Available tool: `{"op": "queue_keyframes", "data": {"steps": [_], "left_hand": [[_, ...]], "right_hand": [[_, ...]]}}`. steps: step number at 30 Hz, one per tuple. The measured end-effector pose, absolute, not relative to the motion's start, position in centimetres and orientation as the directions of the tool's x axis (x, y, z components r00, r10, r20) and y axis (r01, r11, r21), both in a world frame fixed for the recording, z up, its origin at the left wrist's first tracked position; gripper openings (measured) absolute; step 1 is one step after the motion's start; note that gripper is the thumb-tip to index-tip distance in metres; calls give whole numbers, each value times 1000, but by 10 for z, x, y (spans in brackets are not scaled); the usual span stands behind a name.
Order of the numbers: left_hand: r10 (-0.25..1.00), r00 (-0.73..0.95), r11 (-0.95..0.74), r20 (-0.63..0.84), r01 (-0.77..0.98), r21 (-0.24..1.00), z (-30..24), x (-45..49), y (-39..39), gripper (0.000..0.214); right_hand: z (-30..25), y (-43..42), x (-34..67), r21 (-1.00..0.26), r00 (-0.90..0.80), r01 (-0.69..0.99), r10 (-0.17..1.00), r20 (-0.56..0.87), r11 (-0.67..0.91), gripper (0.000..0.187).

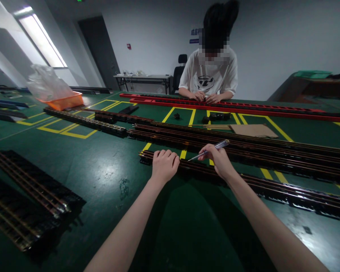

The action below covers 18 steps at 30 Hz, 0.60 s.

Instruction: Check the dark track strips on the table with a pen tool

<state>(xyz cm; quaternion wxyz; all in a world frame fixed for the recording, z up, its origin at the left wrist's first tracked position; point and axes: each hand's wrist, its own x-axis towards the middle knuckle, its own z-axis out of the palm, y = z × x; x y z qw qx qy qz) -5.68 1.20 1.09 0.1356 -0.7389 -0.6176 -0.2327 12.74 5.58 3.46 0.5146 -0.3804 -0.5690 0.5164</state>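
My left hand [166,165] is closed over a long black rail [272,187] near its left end, fingers curled over the far edge. The rail carries thin copper-coloured strips along its length and runs away to the right. In my right hand [218,160] is a slim screwdriver [212,147] with a see-through handle, held like a pen. Its thin shaft slants down to the left, and the tip is at the rail just right of my left hand. Whether the tip touches the rail I cannot tell.
Several similar rails [243,151] lie just beyond. Shorter rail pieces [31,181] lie at the left. Farther back are brown cardboard [253,130], an orange bin [64,101] with plastic bags, and red rails [243,107], where a co-worker's hands [206,98] are busy.
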Motion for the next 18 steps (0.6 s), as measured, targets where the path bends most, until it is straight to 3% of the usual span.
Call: {"op": "queue_keyframes", "data": {"steps": [18], "left_hand": [[844, 78, -167, 531, 978, 121, 9, -75, 18, 30]], "right_hand": [[42, 47, 122, -975, -322, 15, 925, 204, 220, 26]]}}
